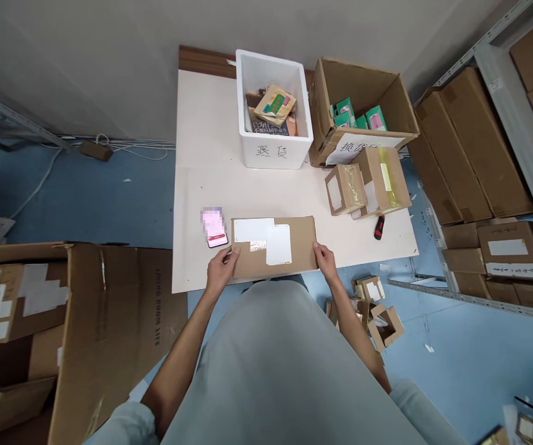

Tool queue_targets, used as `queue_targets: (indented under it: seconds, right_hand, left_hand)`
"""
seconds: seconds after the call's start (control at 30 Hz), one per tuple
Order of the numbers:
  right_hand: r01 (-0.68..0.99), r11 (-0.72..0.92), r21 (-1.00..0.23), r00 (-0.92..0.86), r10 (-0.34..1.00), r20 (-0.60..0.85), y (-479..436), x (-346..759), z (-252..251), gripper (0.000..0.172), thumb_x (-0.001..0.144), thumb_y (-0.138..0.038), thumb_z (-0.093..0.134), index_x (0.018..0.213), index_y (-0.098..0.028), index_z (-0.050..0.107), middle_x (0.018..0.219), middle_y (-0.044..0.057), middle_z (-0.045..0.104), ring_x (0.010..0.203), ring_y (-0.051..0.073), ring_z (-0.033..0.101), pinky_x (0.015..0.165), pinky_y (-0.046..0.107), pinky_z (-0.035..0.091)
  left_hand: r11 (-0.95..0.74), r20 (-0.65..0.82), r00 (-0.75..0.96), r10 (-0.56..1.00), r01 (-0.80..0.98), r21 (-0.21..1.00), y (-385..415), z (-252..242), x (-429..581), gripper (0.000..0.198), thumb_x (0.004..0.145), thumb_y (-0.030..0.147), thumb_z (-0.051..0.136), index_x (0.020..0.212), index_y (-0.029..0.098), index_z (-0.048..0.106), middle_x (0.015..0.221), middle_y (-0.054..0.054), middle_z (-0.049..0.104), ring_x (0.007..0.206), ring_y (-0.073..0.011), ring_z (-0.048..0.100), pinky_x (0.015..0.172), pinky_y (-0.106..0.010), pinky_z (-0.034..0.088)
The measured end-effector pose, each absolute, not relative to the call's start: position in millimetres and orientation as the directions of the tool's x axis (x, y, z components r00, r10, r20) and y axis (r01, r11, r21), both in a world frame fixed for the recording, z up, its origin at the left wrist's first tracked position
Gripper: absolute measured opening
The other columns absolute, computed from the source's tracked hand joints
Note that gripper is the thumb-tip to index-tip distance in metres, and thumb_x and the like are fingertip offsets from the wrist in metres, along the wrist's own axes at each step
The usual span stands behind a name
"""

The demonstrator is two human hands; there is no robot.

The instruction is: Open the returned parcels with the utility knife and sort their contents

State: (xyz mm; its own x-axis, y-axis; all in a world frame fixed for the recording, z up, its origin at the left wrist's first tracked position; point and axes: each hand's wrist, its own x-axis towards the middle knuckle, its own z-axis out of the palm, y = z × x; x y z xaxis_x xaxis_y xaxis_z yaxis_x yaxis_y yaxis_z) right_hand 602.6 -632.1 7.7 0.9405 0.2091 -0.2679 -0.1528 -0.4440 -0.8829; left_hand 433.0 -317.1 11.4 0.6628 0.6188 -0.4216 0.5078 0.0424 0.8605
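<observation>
A flat brown cardboard parcel [300,244] with white labels lies at the near edge of a pale table [211,154]. My left hand [221,269] grips its left end, fingers curled round the edge. At the parcel's right end my right hand [326,259] holds it the same way. A phone [215,227] with a pink screen lies just left of the parcel.
A white foam bin [273,151] with packets and an open carton [363,93] with green boxes stand at the table's back. Two small taped boxes [368,182] and a red-and-black cutter [379,227] lie right. A large carton [85,334] stands left; shelved boxes [475,142] line the right.
</observation>
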Motion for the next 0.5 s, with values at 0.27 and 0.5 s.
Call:
queue_targets:
  seconds: [0.27,0.5]
  right_hand:
    - [-0.367,-0.328,-0.87,0.875,0.194,-0.443,-659,565,-22,0.076,0.09,-0.084,0.06,0.125,-0.021,0.084,0.127,0.014,0.084,0.124,0.034,0.074,0.109,0.054,0.061]
    - [-0.334,-0.354,-0.874,0.877,0.223,-0.425,-652,556,-19,0.06,0.084,-0.072,0.067,0.108,-0.02,0.087,0.1,0.008,0.086,0.108,0.033,0.075,0.104,0.051,0.062]
  left_hand:
    - [0.214,-0.495,0.633,0.595,0.469,0.857,-331,-26,384,0.083,0.083,0.082,0.068,0.129,0.015,0.081,0.137,-0.019,0.08,0.128,-0.0367,0.075,0.119,-0.055,0.056]
    - [0.106,-0.437,0.706,0.558,0.461,0.881,-337,-23,380,0.064,0.077,0.072,0.077,0.114,0.019,0.087,0.12,-0.01,0.087,0.128,-0.0381,0.075,0.12,-0.055,0.055]
